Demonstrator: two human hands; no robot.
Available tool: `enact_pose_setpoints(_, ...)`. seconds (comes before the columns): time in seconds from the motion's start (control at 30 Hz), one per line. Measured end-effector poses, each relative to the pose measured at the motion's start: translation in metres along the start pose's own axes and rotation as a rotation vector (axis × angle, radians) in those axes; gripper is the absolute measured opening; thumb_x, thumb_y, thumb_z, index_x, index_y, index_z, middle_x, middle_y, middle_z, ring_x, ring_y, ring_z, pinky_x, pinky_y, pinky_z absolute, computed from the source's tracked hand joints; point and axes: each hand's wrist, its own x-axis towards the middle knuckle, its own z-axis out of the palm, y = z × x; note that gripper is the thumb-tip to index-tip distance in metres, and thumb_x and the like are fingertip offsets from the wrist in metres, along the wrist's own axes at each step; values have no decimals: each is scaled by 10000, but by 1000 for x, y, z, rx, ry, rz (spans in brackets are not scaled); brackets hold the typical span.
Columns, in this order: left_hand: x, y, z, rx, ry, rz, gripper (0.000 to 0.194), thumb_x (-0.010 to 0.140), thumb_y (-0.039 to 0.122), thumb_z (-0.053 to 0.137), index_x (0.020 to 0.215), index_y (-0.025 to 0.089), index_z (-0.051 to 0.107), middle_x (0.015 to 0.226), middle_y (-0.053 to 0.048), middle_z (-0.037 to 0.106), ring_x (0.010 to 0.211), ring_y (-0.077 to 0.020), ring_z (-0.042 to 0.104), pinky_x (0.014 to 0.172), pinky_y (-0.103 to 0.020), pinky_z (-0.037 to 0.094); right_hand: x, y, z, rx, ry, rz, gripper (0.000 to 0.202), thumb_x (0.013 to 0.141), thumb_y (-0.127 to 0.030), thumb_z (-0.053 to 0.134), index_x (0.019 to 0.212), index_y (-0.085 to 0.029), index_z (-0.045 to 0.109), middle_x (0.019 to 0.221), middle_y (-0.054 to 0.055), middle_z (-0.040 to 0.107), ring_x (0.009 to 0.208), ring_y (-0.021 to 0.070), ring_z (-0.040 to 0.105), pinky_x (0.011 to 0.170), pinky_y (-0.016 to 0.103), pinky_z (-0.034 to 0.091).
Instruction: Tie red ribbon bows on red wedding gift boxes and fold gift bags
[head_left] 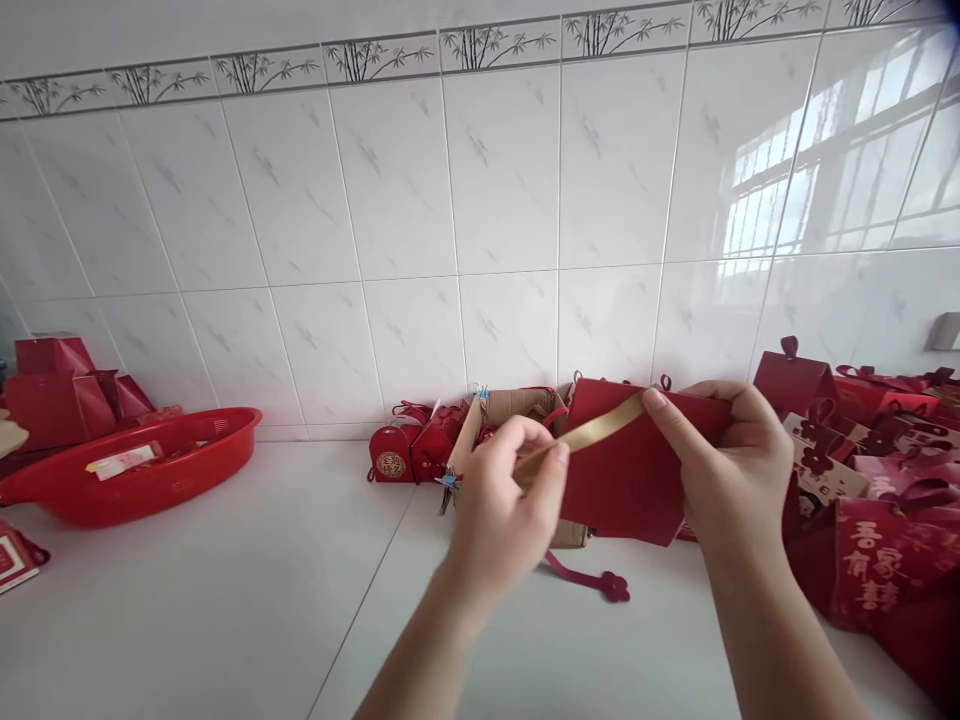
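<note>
A red gift box (622, 470) is held up off the counter, tilted, with my right hand (739, 460) closed round its upper right side. The right thumb presses at its top edge, where a gold ribbon (600, 428) runs out to the left. My left hand (514, 490) pinches the ribbon between thumb and fingers. Below the red box, a dark red strap with a flower-shaped end (615, 586) lies on the counter. Behind my hands stands an open cardboard box (469, 435), partly hidden, with red items inside.
Small red gift boxes (420, 445) sit left of the cardboard box. A red plastic basin (172, 480) and stacked red boxes (56, 400) are at far left. Several red and patterned gift boxes (877, 560) crowd the right. A tiled wall (405, 200) backs the white counter (247, 600).
</note>
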Motion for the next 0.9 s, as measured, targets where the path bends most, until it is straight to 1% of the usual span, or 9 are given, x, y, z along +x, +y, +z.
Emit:
enact_pose_setpoints(0.1,3,1,-27,85,132,7,154,843,333,587,746,217,558,621,22,548,579,-133,516,524,-258,402,-3,-5,0,-71,-159,-60,258,658,-344,795,751,-207,598,763,17,621,649,160,566,482,258,467)
enact_pose_setpoints(0.2,1,10,-43,67,383,47,97,792,294,666,761,216,619,663,21,589,637,-139,562,578,-256,446,-12,-12,6,-108,-400,-177,226,684,-300,773,736,-208,574,736,6,605,641,144,545,501,246,442)
enact_pose_setpoints(0.3,-3,21,-46,-30,579,222,47,796,191,655,765,208,624,785,5,615,787,-146,598,716,-264,490,-23,-19,12,-65,-682,-269,226,724,-257,737,776,-214,522,727,-16,580,636,127,529,521,238,426)
enact_pose_setpoints(0.4,-5,28,-44,-140,622,298,130,820,148,623,901,235,570,761,23,618,752,-141,620,748,-287,514,-31,-24,15,18,-885,-352,228,750,-214,710,810,-215,490,735,-22,557,637,114,512,540,237,421)
enact_pose_setpoints(0.5,-5,27,-44,-247,520,261,358,816,134,640,1069,306,455,651,84,596,639,-127,630,673,-264,527,-33,-26,14,70,-916,-438,248,748,-176,710,834,-212,480,723,-19,538,642,116,502,550,246,426)
enact_pose_setpoints(0.63,-8,22,-52,-181,253,155,61,848,197,620,902,224,612,736,19,656,739,-132,666,694,-227,535,-31,-26,10,88,-854,-505,263,742,-130,712,842,-201,479,708,-8,537,639,121,517,549,254,444)
enact_pose_setpoints(0.7,-10,20,-58,-153,80,117,105,887,224,563,881,208,666,823,-19,691,832,-152,671,766,-243,539,-30,-27,8,89,-832,-528,263,744,-113,707,845,-196,479,706,-3,536,640,121,523,541,249,448)
enact_pose_setpoints(0.8,-11,19,-63,-149,-149,106,174,896,228,544,1013,233,672,978,-42,703,949,-186,656,844,-289,533,-28,-28,6,96,-799,-575,256,746,-98,699,858,-186,487,722,11,542,668,132,537,543,257,457)
enact_pose_setpoints(0.9,-12,20,-61,-127,-222,157,160,833,201,635,968,249,704,958,-30,702,929,-185,652,821,-287,536,-26,-29,5,99,-794,-598,262,743,-77,693,882,-179,495,741,20,549,683,139,543,557,273,467)
